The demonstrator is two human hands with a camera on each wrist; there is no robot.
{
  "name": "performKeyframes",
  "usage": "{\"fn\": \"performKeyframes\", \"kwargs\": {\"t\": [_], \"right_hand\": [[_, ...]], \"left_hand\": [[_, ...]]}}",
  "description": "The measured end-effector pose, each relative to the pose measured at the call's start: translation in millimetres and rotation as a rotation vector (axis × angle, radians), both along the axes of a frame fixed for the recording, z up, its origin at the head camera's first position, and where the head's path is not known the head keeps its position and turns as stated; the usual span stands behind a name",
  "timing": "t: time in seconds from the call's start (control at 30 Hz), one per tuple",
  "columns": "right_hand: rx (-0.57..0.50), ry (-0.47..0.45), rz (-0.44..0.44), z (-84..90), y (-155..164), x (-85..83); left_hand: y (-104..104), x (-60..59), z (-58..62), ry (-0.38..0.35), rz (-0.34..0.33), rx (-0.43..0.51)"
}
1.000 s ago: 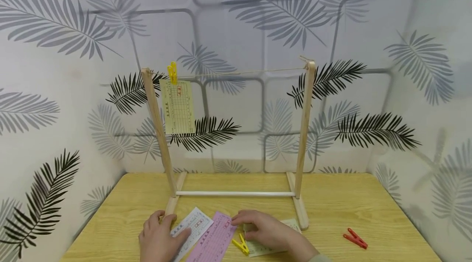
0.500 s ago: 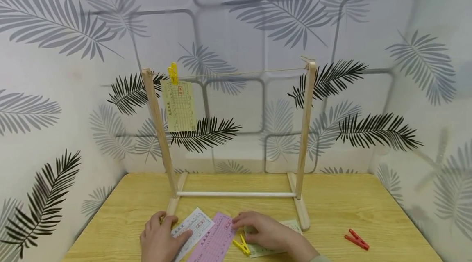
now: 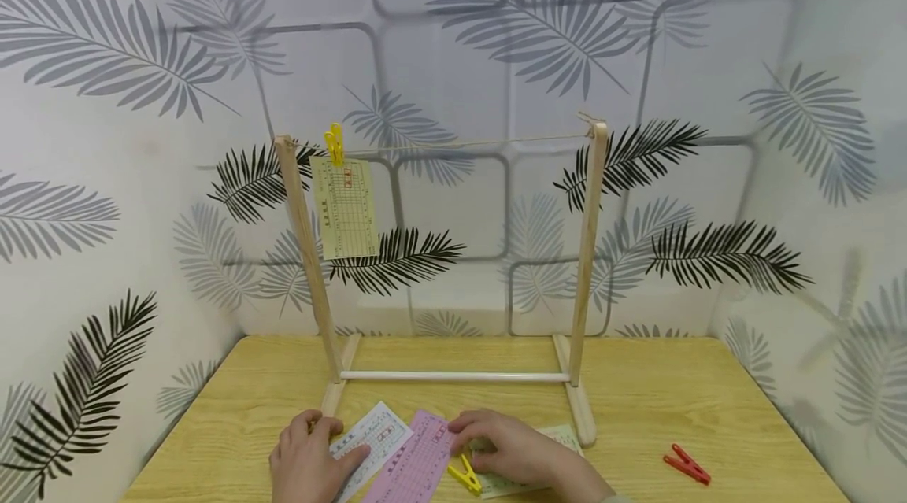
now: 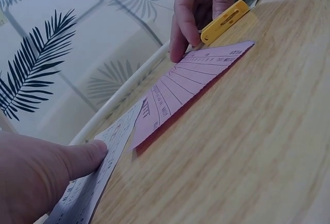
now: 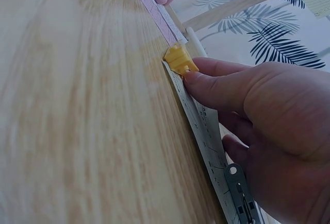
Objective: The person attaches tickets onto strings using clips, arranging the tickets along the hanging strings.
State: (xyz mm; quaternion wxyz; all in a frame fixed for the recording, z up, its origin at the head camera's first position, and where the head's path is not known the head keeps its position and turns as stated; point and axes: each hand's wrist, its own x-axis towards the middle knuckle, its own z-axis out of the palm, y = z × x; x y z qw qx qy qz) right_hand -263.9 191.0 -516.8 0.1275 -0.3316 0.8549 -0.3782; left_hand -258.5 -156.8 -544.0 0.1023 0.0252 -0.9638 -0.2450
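Observation:
My left hand (image 3: 305,457) lies flat on the table, its thumb (image 4: 77,158) pressing on a white printed slip (image 3: 373,437). Beside it a pink slip (image 3: 414,465) lies at an angle. My right hand (image 3: 512,452) rests on a pale green slip (image 3: 563,437), with one fingertip on the pink slip's (image 4: 191,77) upper corner. Its thumb (image 5: 216,87) touches the end of a yellow clothespin (image 3: 464,475) lying on the table. Neither hand grips anything.
A wooden rack (image 3: 586,251) stands mid-table with a string (image 3: 468,144) across its top. A yellow slip (image 3: 345,208) hangs from it by a yellow clothespin (image 3: 333,143). A red clothespin (image 3: 686,464) lies at the right. Patterned walls close in around the table (image 3: 673,393).
Both hands stay on the slips almost unmoved. The head view has tipped up very slightly.

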Motion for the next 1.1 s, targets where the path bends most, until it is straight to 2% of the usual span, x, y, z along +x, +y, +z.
{"fn": "performKeyframes", "kwargs": {"t": [0.57, 0.9, 1.1], "right_hand": [[-0.016, -0.016, 0.000, -0.6, 0, 0.4], [-0.008, -0.023, 0.001, -1.1, 1, -1.0], [-0.025, -0.034, 0.004, -0.4, 1, 0.8]], "left_hand": [[1, 3.7, 4.0, 0.009, -0.002, 0.017], [-10, -1.2, 6.9, -0.050, -0.084, 0.022], [-8, 0.1, 10.0, -0.055, -0.083, 0.014]]}}
